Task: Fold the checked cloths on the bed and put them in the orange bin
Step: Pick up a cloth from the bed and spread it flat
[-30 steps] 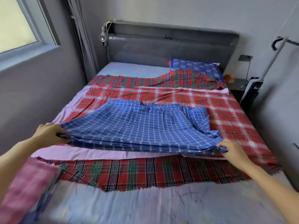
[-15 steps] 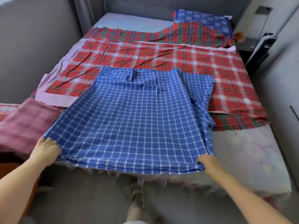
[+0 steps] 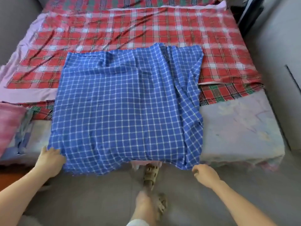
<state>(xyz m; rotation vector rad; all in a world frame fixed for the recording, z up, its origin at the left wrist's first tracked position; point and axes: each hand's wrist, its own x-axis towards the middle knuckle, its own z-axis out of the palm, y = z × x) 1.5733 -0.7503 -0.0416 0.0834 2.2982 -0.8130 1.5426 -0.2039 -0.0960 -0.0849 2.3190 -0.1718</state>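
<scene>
While the left hand [image 3: 50, 160] holds the lower-left corner of the blue cloth [image 3: 127, 108], its fingertips are hidden under the fabric. Right hand [image 3: 206, 175] sits at the lower-right corner with fingers curled; can't tell if it actually pinches the edge or only touches it. Blue cloth is folded and roughly square at frame centre, flat on the foot of the bed [image 3: 236, 128]. Its near edge hangs over the bed's edge, and loose folds bunch along its right side. Its far half overlaps the red cloth [image 3: 130, 28], which is spread across the upper frame. A red-green cloth [image 3: 224, 93] shows from under both, on the right and again at the left. Pink cloth [image 3: 9, 124] sits at the left edge. Sandalled foot [image 3: 151, 173] shows on the floor below the blue cloth's near edge.
</scene>
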